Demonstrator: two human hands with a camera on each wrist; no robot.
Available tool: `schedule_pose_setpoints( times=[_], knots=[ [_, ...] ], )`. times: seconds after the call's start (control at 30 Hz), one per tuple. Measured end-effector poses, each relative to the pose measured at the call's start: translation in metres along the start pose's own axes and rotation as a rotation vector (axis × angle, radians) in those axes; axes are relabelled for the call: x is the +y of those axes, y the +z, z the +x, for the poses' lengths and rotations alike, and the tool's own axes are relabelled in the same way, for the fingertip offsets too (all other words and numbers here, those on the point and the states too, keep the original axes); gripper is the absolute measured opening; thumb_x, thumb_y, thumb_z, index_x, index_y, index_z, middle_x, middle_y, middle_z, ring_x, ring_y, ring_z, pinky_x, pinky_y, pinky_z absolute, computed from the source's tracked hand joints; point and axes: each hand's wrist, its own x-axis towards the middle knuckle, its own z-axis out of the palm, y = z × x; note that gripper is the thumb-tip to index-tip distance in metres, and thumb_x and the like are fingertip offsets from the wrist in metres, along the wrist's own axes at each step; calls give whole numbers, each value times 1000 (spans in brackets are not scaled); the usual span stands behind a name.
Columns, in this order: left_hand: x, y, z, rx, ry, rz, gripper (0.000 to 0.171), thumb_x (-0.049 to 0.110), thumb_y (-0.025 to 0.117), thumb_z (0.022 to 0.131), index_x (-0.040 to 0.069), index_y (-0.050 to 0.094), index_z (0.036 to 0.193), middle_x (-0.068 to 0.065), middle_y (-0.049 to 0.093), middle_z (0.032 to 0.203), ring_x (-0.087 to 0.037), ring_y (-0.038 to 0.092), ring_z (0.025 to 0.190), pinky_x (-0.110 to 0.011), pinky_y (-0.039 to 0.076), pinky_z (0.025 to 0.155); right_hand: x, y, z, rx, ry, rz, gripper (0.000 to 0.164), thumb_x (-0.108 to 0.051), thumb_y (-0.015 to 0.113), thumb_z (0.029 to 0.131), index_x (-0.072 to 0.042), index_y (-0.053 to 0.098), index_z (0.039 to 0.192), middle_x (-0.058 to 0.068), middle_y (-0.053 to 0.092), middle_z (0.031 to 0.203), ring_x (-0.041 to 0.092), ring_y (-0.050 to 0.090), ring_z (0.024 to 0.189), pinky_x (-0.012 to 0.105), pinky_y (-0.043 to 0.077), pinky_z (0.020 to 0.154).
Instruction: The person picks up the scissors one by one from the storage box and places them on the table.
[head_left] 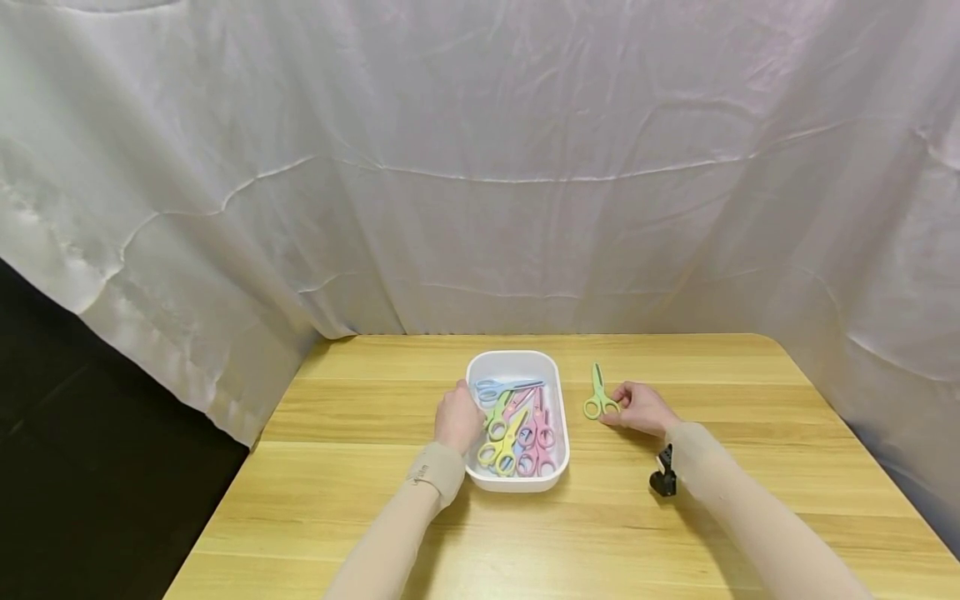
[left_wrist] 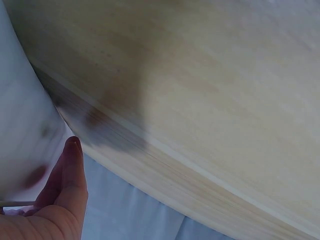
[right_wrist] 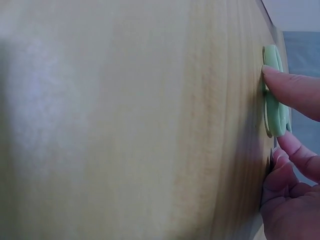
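A white plastic box (head_left: 563,450) sits on the table, holding several pairs of scissors with pastel handles. My left hand (head_left: 459,419) grips its left side, the back of the hand up and the fingertips hidden; the thumb (left_wrist: 75,175) shows against the white wall in the left wrist view. Right of the box lie green scissors (head_left: 597,389), blades pointing away from me. With my right hand (head_left: 639,408) I pinch their handle loops (right_wrist: 272,90) at the near right side. Inside the box are yellow scissors (head_left: 508,442), blue scissors (head_left: 504,388) and pink scissors (head_left: 542,433).
The wooden table (head_left: 360,508) carries the box near its middle. A pale curtain (head_left: 480,167) hangs behind the far edge and along both sides. A black device (head_left: 664,475) is at the right wrist. Dark floor (head_left: 82,467) lies at the left.
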Motion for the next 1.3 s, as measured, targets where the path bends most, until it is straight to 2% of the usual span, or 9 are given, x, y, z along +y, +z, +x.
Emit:
schedule_pose_setpoints(
  times=[0.13,0.27,0.43,0.57,0.73,1.03,1.13,1.3],
  knots=[
    [0,0,0,-7,-11,1,68,1,66,88,-5,39,150,-27,68,118,-36,71,101,-42,65,87,3,0,-1,-5,-8,27,52,-20,86,77,5,55,110,4,48,86,17,45,79,21,40,64],
    [0,1,0,-4,-9,-1,67,0,66,88,-5,38,150,-27,68,117,-35,72,99,-41,65,84,6,0,-1,-1,-12,100,58,-19,86,77,7,52,117,7,50,92,17,46,83,21,44,66],
    [0,1,0,-5,-10,-12,66,0,65,88,-5,39,149,-27,68,118,-35,72,100,-41,65,85,7,2,0,75,23,200,54,-20,78,87,7,50,124,9,53,98,17,49,86,21,47,67],
    [-1,1,-1,-9,-19,-19,64,0,65,88,-5,42,147,-27,68,119,-36,72,100,-41,66,84,-3,8,-1,157,40,197,50,-28,69,94,4,50,128,13,57,107,18,54,93,22,48,74],
    [0,-1,-2,-1,-5,-20,64,0,65,89,-5,41,147,-27,68,117,-35,72,98,-40,66,82,-31,14,-1,201,-46,180,47,-26,64,97,4,51,131,19,58,116,25,56,103,24,48,84],
    [-1,1,-1,-1,-1,-19,63,-1,65,88,-5,42,146,-27,69,115,-35,72,97,-41,66,83,-102,29,-10,190,-178,204,34,-11,61,96,5,55,125,23,61,117,32,60,108,34,55,93],
    [-3,2,1,-3,2,-25,63,-1,65,87,-5,42,146,-27,69,116,-35,72,98,-41,66,84,-120,35,-11,164,-194,215,34,-11,60,96,5,55,126,23,61,118,32,60,109,35,55,94],
    [-3,2,2,-4,-5,-35,65,-2,64,87,-4,41,148,-27,68,118,-36,72,99,-43,65,85,-146,46,-10,113,-175,229,31,-12,59,97,-1,57,126,20,61,120,31,60,110,38,57,95]
  ],
)
